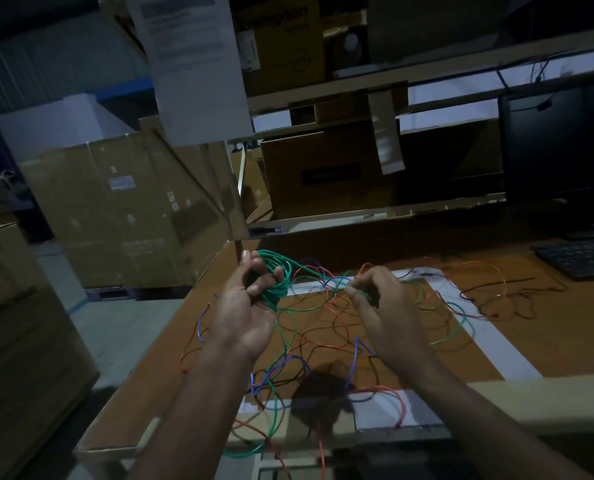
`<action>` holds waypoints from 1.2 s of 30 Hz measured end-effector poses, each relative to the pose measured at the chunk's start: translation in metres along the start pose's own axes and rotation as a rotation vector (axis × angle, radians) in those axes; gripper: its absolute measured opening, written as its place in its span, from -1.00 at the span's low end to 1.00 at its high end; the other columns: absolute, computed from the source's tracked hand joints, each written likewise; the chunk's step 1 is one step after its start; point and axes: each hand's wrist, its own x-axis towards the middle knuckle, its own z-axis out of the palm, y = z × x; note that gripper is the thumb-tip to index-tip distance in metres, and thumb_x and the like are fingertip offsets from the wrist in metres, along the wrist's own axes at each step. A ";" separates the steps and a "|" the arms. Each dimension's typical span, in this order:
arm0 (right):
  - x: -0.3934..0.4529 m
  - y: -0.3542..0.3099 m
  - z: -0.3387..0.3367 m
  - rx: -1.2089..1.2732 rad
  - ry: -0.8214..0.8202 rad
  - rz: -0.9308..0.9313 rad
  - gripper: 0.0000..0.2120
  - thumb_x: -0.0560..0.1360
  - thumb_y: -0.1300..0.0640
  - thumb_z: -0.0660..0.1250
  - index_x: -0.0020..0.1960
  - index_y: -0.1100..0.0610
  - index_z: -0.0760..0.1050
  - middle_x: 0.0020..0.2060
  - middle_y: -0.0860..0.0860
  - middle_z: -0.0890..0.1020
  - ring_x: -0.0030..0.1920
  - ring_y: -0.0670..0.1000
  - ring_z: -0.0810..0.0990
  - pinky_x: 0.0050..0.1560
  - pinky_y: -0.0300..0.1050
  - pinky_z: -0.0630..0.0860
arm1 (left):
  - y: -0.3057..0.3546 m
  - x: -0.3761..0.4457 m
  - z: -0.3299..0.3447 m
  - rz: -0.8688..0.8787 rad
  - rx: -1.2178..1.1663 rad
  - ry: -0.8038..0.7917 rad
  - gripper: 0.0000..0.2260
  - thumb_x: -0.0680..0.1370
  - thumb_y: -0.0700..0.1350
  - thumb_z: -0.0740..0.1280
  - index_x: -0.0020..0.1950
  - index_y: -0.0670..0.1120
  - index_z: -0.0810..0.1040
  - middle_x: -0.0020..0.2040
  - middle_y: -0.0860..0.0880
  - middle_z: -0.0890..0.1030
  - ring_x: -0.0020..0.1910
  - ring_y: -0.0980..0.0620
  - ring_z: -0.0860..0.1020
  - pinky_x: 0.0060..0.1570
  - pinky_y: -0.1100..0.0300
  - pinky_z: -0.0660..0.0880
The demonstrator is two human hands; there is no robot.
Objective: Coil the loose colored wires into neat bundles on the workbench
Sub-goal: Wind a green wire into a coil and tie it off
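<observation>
— What is held in the left hand (243, 306)?
— A green coil (277, 278) of several loops is gripped there, raised above the worktop (531, 344), with the fingers (258, 288) closed through and around it.

— And the right hand (382, 306)?
— A strand of green wire (323, 276) running from the coil is pinched between its closed fingers (352, 291).

— Where are the other wires?
— A loose tangle (309, 348) of red, blue, green and dark wire is spread on the worktop beneath both hands — some strands hang over the near edge. A keyboard (579, 259) is seen at the far right.
</observation>
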 end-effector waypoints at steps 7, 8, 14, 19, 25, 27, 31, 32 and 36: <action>-0.002 -0.021 0.004 -0.265 -0.413 -0.311 -0.93 0.58 0.04 0.39 0.05 -0.08 0.54 -0.02 -0.11 0.52 -0.07 -0.07 0.55 -0.11 0.08 0.57 | -0.019 0.000 0.002 0.299 0.746 -0.118 -0.74 0.75 -0.08 0.14 0.06 -0.19 0.54 0.00 -0.12 0.76 0.07 -0.02 0.72 0.20 0.09 0.56; 0.000 -0.027 0.002 -0.254 -0.410 -0.341 -0.90 0.59 0.07 0.36 0.08 -0.08 0.53 0.03 -0.10 0.52 -0.05 -0.09 0.55 -0.11 0.05 0.58 | -0.023 -0.002 0.002 0.312 0.894 -0.152 -0.72 0.75 -0.08 0.14 -0.02 -0.14 0.57 -0.03 -0.06 0.77 0.07 0.03 0.71 0.20 0.11 0.52; 0.018 -0.030 -0.027 -0.336 -0.186 -0.399 -0.82 0.57 0.12 0.36 0.17 0.05 0.57 0.01 -0.08 0.55 -0.03 -0.14 0.51 -0.12 -0.15 0.56 | -0.027 -0.010 -0.009 0.260 1.260 -0.310 -0.70 0.73 -0.01 0.17 -0.06 -0.09 0.61 -0.35 0.02 0.61 -0.28 0.09 0.62 -0.15 0.17 0.51; 0.029 -0.012 -0.036 -0.540 -0.112 -0.404 -0.76 0.59 -0.01 0.32 0.18 0.07 0.61 0.02 -0.01 0.51 0.00 -0.06 0.46 -0.16 -0.13 0.51 | -0.024 -0.022 0.006 0.097 1.160 -0.431 -0.68 0.64 0.10 0.19 -0.01 -0.15 0.52 -0.38 0.10 0.52 -0.29 0.12 0.51 -0.05 0.19 0.49; 0.022 -0.015 -0.027 -0.036 -0.362 -0.104 -0.74 0.71 -0.08 0.03 0.24 -0.04 0.41 0.36 -0.18 0.46 0.34 -0.26 0.41 0.27 -0.12 0.48 | -0.025 -0.027 0.011 0.011 0.937 -0.540 -0.78 0.64 0.00 0.32 -0.19 0.03 0.57 -0.43 0.04 0.46 -0.34 0.00 0.44 -0.03 0.06 0.45; 0.016 -0.021 -0.023 0.156 -0.414 0.007 -0.62 0.68 -0.20 -0.05 0.31 -0.09 0.41 0.32 -0.26 0.47 0.34 -0.23 0.44 0.27 -0.06 0.52 | -0.030 -0.030 0.013 -0.086 0.774 -0.531 -0.73 0.66 0.00 0.29 -0.24 0.04 0.53 -0.45 0.07 0.37 -0.47 0.12 0.39 -0.14 0.20 0.47; 0.010 -0.027 -0.019 0.209 -0.417 0.084 -0.59 0.61 -0.35 -0.09 0.11 -0.13 0.38 -0.05 -0.12 0.52 -0.05 -0.16 0.54 -0.04 0.07 0.58 | -0.031 -0.035 0.015 -0.215 0.595 -0.454 -0.65 0.67 0.00 0.23 -0.27 0.04 0.63 -0.47 0.12 0.29 -0.57 0.20 0.28 -0.22 0.28 0.36; 0.010 -0.029 -0.018 0.217 -0.401 0.080 -0.62 0.62 -0.32 -0.05 0.04 -0.07 0.35 -0.14 -0.07 0.48 -0.16 -0.14 0.49 -0.15 0.05 0.54 | -0.030 -0.036 0.015 -0.235 0.576 -0.433 -0.65 0.66 0.03 0.24 -0.30 0.03 0.60 -0.48 0.12 0.28 -0.59 0.19 0.28 -0.19 0.24 0.37; 0.011 -0.031 -0.015 0.246 -0.349 0.026 -0.63 0.63 -0.24 0.03 0.02 0.07 0.35 -0.19 0.03 0.48 -0.24 -0.06 0.45 -0.27 -0.08 0.42 | -0.028 -0.036 0.018 -0.337 0.495 -0.331 -0.54 0.62 0.23 0.21 -0.37 -0.02 0.41 -0.55 0.08 0.22 -0.65 0.13 0.27 -0.20 0.20 0.49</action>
